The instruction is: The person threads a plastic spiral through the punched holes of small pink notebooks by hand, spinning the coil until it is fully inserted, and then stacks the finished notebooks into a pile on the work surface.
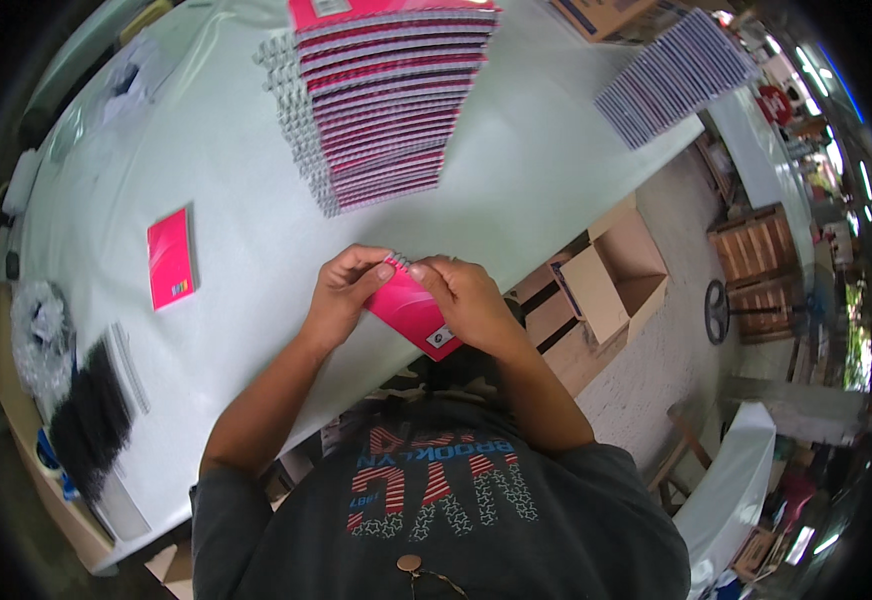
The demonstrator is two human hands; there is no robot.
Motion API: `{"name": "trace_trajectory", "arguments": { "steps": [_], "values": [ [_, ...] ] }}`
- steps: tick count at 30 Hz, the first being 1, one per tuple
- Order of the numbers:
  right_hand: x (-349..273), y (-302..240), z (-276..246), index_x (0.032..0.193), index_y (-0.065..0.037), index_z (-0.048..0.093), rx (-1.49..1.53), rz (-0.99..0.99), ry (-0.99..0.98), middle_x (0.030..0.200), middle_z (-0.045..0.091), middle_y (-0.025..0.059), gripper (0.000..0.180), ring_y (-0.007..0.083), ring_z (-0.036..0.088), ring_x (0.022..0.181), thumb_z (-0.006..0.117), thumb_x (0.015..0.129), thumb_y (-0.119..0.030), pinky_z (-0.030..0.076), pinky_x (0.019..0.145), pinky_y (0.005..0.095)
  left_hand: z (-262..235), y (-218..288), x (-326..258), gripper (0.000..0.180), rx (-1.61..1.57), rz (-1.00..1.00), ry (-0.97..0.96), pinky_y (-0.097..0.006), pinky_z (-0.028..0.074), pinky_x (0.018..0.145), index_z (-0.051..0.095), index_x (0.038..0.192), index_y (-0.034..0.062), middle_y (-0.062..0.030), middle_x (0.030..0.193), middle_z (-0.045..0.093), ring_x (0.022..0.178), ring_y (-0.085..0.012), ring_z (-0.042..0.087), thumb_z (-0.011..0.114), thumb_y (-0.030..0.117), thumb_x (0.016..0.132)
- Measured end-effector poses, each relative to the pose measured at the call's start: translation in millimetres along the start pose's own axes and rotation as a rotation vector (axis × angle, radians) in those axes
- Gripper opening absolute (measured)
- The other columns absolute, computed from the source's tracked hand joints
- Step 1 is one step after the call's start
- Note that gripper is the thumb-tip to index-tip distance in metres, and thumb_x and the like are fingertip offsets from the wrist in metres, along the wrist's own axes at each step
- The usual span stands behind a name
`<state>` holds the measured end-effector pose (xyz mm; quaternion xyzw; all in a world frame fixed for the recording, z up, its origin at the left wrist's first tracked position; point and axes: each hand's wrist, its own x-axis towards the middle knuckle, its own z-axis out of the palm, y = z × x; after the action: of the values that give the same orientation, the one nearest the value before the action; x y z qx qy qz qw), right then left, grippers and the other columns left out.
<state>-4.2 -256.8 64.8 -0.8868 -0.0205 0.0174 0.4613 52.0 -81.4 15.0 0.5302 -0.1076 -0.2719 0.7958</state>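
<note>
Close to my chest, at the table's near edge, I hold a pink spiral notebook (pixel 406 312) by its bound end. My left hand (pixel 345 290) pinches one end of the grey coil (pixel 397 261), thumb on the cover. Pressed to the coil's other end are the thumb and fingers of my right hand (pixel 464 298). The notebook slants down to the right, a pale label near its lower corner. Beyond my hands rises a tall stack of pink spiral notebooks (pixel 386 110), coils facing left. A single pink notebook (pixel 169 260) lies flat on the left.
The table (pixel 241 215) has a pale cover. Black coils (pixel 93 425) and clear plastic wrap (pixel 41 330) lie at the left edge. Another notebook stack (pixel 674 78) stands far right, near a cardboard box (pixel 604 14). Below the table's right edge is an open carton (pixel 611 285).
</note>
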Motion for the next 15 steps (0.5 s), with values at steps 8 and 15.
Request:
{"name": "trace_trajectory", "arguments": {
  "steps": [8, 15],
  "values": [
    [1.4, -3.9, -0.4, 0.091, -0.002, 0.061, 0.078, -0.014, 0.158, 0.082, 0.063, 0.0140, 0.016, 0.0320, 0.060, 0.073, 0.063, 0.084, -0.017, 0.047, 0.065, 0.0367, 4.3, -3.1, 3.5, 0.016, -0.068, -0.013, -0.035, -0.023, 0.048, 0.075, 0.060, 0.105, 0.0021, -0.0042, 0.097, 0.064, 0.086, -0.0080, 0.058, 0.057, 0.009, 0.091],
    [-4.6, -4.2, 0.8, 0.085, -0.002, 0.061, 0.234, -0.050, 0.276, 0.075, 0.060, 0.0076, 0.017, 0.0153, 0.056, 0.064, 0.073, 0.074, -0.006, 0.045, 0.059, 0.0276, 8.4, 1.1, 1.4, 0.016, -0.031, 0.003, -0.080, -0.025, 0.047, 0.080, 0.062, 0.103, 0.0023, -0.0038, 0.097, 0.064, 0.086, -0.0099, 0.059, 0.058, 0.010, 0.090]
  ]
}}
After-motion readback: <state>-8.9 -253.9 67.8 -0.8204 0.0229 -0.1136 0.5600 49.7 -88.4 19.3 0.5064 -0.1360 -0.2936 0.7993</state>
